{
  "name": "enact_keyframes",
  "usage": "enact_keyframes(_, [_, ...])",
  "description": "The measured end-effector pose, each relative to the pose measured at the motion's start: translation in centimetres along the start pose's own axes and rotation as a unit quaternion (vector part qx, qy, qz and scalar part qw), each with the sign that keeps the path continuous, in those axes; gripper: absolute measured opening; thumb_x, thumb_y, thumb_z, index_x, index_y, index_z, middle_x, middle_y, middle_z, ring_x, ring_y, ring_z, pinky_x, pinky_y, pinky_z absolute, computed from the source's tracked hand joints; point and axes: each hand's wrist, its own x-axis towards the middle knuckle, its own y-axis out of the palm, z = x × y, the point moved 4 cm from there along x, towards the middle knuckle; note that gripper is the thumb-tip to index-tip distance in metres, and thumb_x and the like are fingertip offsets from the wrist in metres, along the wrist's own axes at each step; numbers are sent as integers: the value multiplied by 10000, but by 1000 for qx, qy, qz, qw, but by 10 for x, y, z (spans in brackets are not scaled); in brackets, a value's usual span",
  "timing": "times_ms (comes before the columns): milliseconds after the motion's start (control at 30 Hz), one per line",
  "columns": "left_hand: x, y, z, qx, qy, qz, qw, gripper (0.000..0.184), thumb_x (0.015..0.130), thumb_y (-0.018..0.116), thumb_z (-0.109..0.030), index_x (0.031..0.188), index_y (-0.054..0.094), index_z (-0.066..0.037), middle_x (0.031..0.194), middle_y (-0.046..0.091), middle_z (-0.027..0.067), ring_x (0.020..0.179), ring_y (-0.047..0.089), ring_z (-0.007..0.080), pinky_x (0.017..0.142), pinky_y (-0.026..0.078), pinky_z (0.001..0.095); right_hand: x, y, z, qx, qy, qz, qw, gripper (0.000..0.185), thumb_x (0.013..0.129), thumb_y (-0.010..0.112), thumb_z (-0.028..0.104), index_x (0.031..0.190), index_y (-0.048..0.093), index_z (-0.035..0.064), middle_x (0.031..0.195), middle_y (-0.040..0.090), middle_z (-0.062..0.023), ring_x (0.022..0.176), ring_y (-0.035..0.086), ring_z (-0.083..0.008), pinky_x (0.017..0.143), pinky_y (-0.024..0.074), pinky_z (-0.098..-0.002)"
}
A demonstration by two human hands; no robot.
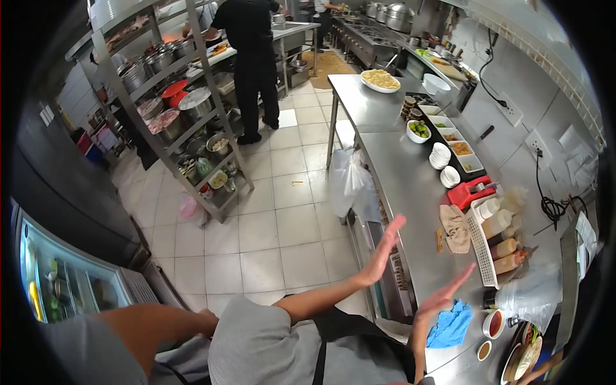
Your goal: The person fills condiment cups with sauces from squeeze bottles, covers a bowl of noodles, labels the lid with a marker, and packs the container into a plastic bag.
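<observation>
Counter (398, 154): steel; runs near to far along R side of scene; L edge just by the hands
Rack (219, 96): far L; metal shelves w/ pots & bowls
Fridge (70, 282): near L; glass front, lit inside
Co-worker (253, 64): far, in blk, standing R of rack; another person's arm (154, 324) near L, grey sleeve
Basket (480, 247): R side of counter; white, holed wall; sauce btls (505, 249) in it
L hand (384, 253): by counter's L edge; fingers out straight, grip wide, nothing held
R hand (444, 299): above counter, beside blue cloth; fingers extended, grip wide, nothing held; can't tell if touching cloth
Blue cloth (451, 326): crumpled on counter, near end, by R hand
Beige cloth (455, 229): on counter, L of basket, farther than R hand
Red-sauce bowl (493, 324): near, R of blue cloth
Brown-sauce dish (484, 350): smaller; just nearer than bowl
</observation>
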Motion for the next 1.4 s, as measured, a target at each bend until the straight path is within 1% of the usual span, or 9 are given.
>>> enact_keyframes(400, [-41,-37,34,-15,-64,-28,997,659,940,231,-495,1433,-2,-123,1496,23,68,1377,11,212,1080,96,420,19,45,52,113,-123,22,986,968,785,152,751,1417,37,28,1475,73,-179,1365,20,-329,1080,-24,-466])
enact_keyframes(467, [-38,-23,32,-79,-52,-16,995,650,936,211,-503,1434,1,-142,1498,22,63,1377,22,213,1078,101,428,-10,87,27,17,110,184,977,978,778,170,757,1415,75,21,1471,69,-194,1358,35,-356,1077,-6,-474])
enact_keyframes(567, [-35,-24,35,0,-73,-36,997,712,905,238,-566,1436,34,-139,1498,54,61,1374,65,201,1071,138,370,-48,109,12,21,10,321,947,959,804,166,725,1404,87,-20,1463,101,-213,1354,62,-372,1072,11,-467])
enact_keyframes(700, [22,-85,-81,9,145,-160,976,779,873,237,-624,1430,84,-100,1484,144,84,1370,101,202,1067,88,406,-127,44,-57,-97,75,376,919,892,833,248,674,1393,175,-16,1436,211,-211,1340,166,-347,1072,81,-432])
enact_keyframes(867, [41,-108,-118,113,234,-158,952,769,873,219,-620,1427,93,-100,1482,143,99,1367,111,222,1072,63,423,-124,-12,-48,-43,107,251,961,767,874,312,561,1400,199,14,1444,228,-163,1329,222,-302,1077,113,-417])
enact_keyframes(933, [21,-66,-67,74,137,-111,982,739,891,308,-557,1419,128,-73,1477,137,108,1366,110,246,1080,91,438,-113,22,-65,5,315,90,945,808,873,191,627,1419,113,37,1465,166,-149,1344,182,-297,1084,92,-427])
enact_keyframes(1067, [-43,26,-5,154,103,255,949,730,917,269,-517,1416,73,-21,1486,69,113,1373,15,257,1092,45,412,-4,92,17,195,131,-40,971,809,868,197,635,1426,59,66,1474,125,-155,1363,112,-294,1086,58,-447])
enact_keyframes(1200, [-25,-5,-22,105,2,209,972,786,888,285,-579,1417,91,-31,1486,41,140,1374,15,270,1082,59,441,53,58,57,123,-137,-133,974,890,819,196,706,1423,81,62,1463,133,-191,1358,109,-326,1074,43,-484])
enact_keyframes(1400, [-1,-17,-37,27,15,92,995,814,880,226,-613,1422,-6,-51,1492,-45,113,1374,-52,241,1080,15,445,-48,129,12,2,76,195,978,872,848,169,667,1415,47,17,1473,37,-193,1364,48,-321,1087,29,-438])
